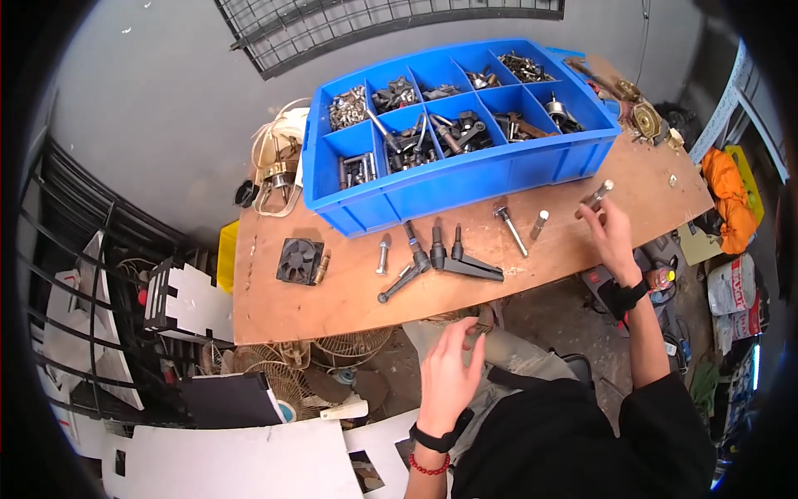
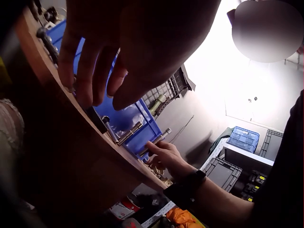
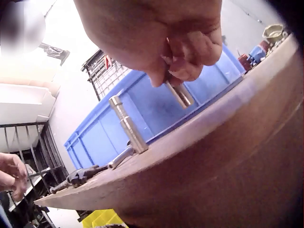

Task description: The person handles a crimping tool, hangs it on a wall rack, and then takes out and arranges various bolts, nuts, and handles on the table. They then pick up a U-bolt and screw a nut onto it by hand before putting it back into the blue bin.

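Note:
In the head view my right hand [image 1: 613, 241] is over the right part of the wooden table, thumb and fingers pinching a shiny metal pin [image 1: 600, 193]. The right wrist view shows the lower end of this pin [image 3: 180, 96] pointing down above the tabletop. A similar grooved metal pin [image 3: 128, 124] stands upright on the table, beside a bolt with a long shank [image 1: 511, 233]. My left hand [image 1: 451, 374] hovers before the table's front edge, fingers relaxed and holding nothing. Black clamping levers [image 1: 470, 266] and a short bolt [image 1: 383, 255] lie in front of the blue bin.
The divided blue bin [image 1: 399, 201] fills the back of the table [image 1: 349, 312], with metal parts sorted in its compartments. A small black fan [image 1: 298, 262] lies at the left. Brass-coloured fittings [image 1: 644, 121] sit at the right end. Large fan cages [image 1: 353, 343] stand below the front edge.

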`<action>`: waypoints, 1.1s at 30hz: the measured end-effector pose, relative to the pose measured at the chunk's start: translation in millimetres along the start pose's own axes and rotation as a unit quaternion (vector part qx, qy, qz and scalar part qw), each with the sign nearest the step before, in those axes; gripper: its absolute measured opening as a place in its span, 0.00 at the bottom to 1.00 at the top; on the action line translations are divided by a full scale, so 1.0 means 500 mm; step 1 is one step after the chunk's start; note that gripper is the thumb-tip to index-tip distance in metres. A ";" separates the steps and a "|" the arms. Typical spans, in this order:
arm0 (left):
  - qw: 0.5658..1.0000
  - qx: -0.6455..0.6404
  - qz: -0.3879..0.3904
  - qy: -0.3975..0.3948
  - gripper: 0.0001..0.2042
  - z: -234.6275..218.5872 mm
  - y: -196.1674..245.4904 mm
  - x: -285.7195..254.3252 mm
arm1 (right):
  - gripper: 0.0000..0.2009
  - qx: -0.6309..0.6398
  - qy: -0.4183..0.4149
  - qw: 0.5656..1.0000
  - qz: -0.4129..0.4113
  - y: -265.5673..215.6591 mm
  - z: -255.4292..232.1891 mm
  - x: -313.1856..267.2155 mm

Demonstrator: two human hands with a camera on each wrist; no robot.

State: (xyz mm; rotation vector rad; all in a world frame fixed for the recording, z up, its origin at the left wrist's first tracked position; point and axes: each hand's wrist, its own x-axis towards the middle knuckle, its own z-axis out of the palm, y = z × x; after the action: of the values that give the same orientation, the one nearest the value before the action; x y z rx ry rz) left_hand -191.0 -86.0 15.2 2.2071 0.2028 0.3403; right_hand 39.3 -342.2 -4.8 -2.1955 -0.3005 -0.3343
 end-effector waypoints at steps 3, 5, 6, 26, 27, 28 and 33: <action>1.000 0.017 -0.017 -0.013 0.16 -0.008 -0.011 -0.010 | 0.12 -0.082 0.070 0.994 -0.007 0.041 -0.052 0.036; 0.998 0.020 -0.036 -0.041 0.16 -0.008 -0.006 -0.010 | 0.14 -0.126 0.092 0.988 0.008 0.089 -0.082 0.055; 0.997 0.024 -0.040 -0.053 0.17 -0.005 -0.004 -0.009 | 0.14 -0.142 0.090 0.986 0.013 0.120 -0.088 0.061; 0.994 0.000 0.097 -0.042 0.28 0.162 0.080 0.231 | 0.11 -0.105 0.037 0.991 0.068 0.154 -0.092 0.052; 0.991 -0.016 0.133 -0.019 0.29 0.178 0.082 0.248 | 0.11 -0.093 0.031 0.993 0.069 0.156 -0.093 0.049; 0.992 -0.026 0.120 -0.026 0.29 0.193 0.083 0.261 | 0.11 -0.082 0.026 0.994 0.071 0.158 -0.095 0.044; 0.994 -0.018 0.110 -0.019 0.20 0.244 0.089 0.308 | 0.10 -0.097 -0.006 0.995 0.013 0.165 -0.103 0.050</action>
State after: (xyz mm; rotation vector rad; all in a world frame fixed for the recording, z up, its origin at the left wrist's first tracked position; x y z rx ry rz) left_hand -5.6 -163.7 5.5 2.2034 -0.0689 0.4196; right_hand 83.1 -429.8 -27.1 -2.3903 -0.2538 -0.3491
